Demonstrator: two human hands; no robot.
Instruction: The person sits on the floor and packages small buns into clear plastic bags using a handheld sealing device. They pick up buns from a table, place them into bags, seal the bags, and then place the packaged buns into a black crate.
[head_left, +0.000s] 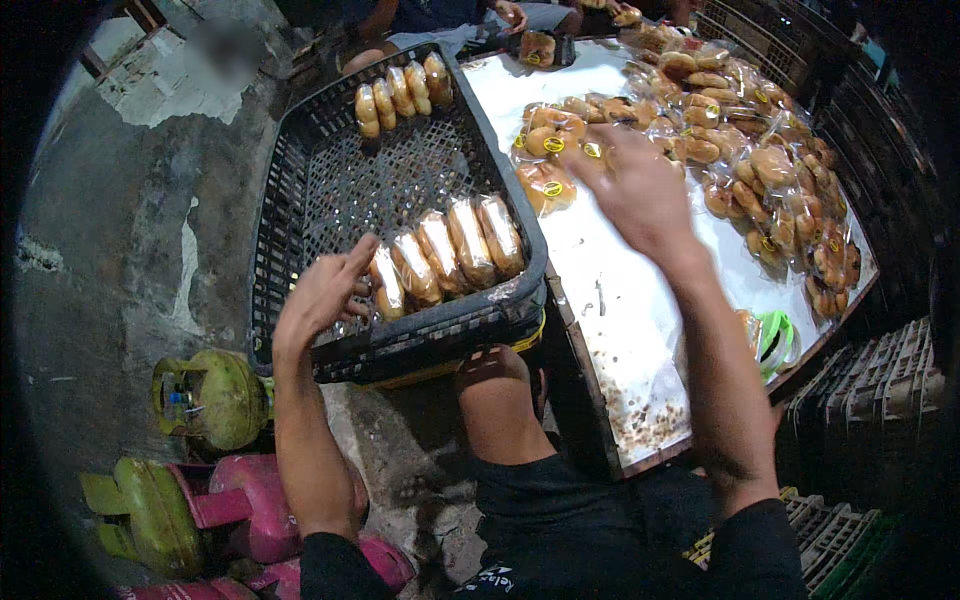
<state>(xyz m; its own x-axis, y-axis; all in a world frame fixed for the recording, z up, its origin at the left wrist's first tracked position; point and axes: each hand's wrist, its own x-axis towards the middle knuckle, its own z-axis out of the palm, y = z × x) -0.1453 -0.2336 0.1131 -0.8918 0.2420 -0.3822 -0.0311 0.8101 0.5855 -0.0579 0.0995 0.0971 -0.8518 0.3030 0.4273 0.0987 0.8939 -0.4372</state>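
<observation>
My left hand (322, 292) is inside a black plastic mesh crate (491, 150), fingers spread, at the left end of a row of wrapped bread buns (433, 251) standing on edge. Whether its fingertips press on the end bun is unclear. A second row of wrapped buns (401, 97) stands along the crate's far side. Over the white-topped table (600, 300), my right hand (637, 187), blurred, reaches to clear-bagged buns with yellow labels (551, 142). Its fingertips are partly lost among the bags, so any grip is hidden. One labelled bun pack (546, 187) lies just left of that hand.
A large heap of bagged buns (772, 169) covers the table's right side, near a green ring-shaped object (774, 341). Another person's hand (512, 15) shows beyond the table. Green (229, 401) and pink (251, 502) gas cylinders stand lower left. Plastic crates (877, 375) are at right.
</observation>
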